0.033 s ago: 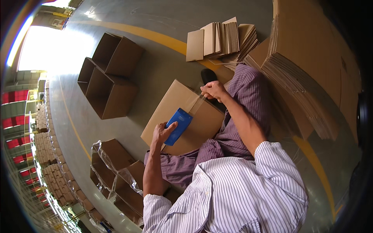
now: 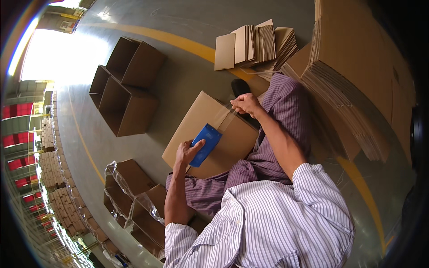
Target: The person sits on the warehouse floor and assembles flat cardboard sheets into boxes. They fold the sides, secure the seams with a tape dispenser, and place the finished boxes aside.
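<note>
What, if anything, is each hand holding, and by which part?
The left hand grips the blue tape dispenser by its left side, thumb on top; the right hand appears to pinch the clear tape by its far end.

View: worn on my head, left lens, wide fisheye, straight edges bent; facing: down over my shirt to my left hand and right hand; range: hands near, bright opening far off, upper left

Left hand curled in a grip, thumb on top; right hand farther forward, forearm slanting inward, fingertips seemingly pinched together.
</note>
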A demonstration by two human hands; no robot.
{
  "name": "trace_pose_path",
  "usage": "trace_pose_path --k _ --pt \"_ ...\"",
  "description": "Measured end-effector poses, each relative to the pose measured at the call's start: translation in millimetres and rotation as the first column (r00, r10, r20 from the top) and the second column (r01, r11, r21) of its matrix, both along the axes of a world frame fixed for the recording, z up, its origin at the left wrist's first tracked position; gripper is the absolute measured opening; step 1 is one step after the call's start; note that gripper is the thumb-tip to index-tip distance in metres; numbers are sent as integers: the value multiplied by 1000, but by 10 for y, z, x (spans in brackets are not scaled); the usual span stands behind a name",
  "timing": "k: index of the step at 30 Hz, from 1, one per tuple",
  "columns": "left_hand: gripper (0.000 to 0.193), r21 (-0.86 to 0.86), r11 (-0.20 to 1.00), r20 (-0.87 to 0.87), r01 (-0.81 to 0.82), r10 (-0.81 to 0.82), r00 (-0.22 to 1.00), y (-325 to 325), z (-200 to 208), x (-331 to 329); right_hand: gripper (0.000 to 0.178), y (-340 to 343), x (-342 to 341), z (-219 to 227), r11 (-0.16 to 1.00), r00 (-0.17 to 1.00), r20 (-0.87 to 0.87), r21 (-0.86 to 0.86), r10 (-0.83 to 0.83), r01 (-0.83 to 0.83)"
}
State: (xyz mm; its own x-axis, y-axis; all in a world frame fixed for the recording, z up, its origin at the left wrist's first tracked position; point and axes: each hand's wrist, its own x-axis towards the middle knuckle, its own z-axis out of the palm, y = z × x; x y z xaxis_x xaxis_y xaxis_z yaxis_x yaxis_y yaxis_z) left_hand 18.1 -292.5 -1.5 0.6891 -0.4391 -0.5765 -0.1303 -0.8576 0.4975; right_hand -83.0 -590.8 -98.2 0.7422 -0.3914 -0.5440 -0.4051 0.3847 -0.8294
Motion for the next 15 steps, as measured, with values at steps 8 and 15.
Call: trace_pose_path --k 8,15 --pt "71 76 995 59 60 -65 996 -188 28 15 28 56 69 -41 998 996 -86 -61 -3 -2" --pt "67 185 980 55 80 -91 994 -327 123 -10 29 71 71 -201 992 979 -200 -122 -26 2"
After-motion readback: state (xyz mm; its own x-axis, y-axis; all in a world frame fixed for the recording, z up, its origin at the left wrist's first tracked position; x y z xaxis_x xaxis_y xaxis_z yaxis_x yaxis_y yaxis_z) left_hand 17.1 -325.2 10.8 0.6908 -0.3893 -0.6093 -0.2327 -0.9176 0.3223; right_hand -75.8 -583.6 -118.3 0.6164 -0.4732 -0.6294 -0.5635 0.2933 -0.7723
